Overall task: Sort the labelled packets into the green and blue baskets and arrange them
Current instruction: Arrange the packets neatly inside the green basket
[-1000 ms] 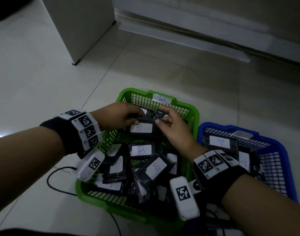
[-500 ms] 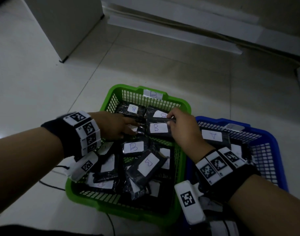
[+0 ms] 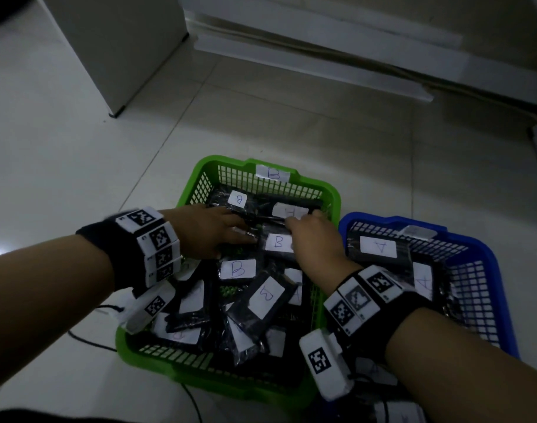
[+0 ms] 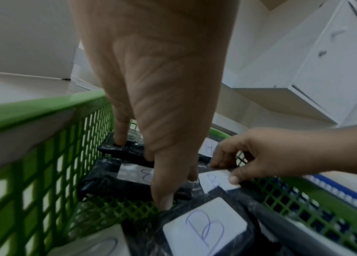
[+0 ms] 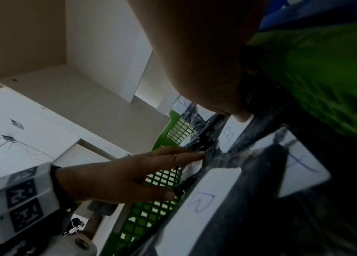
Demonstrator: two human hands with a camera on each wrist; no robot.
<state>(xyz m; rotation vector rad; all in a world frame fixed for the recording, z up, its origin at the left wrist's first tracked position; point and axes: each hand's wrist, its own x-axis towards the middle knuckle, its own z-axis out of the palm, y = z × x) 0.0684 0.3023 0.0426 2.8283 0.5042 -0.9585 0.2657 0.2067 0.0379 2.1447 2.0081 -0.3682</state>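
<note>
Both hands: right (image 4: 267,155) pinches B packet (image 4: 217,181); left (image 4: 151,86) presses flat, wrist view shows.

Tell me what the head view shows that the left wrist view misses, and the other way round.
Only the head view shows the blue basket with its A packets and the B tag on the green basket's far wall. Only the left wrist view shows the left hand's fingertips pressing down beside a packet, near the mesh floor. Both show the green basket, the B packets and the right hand pinching one.
</note>
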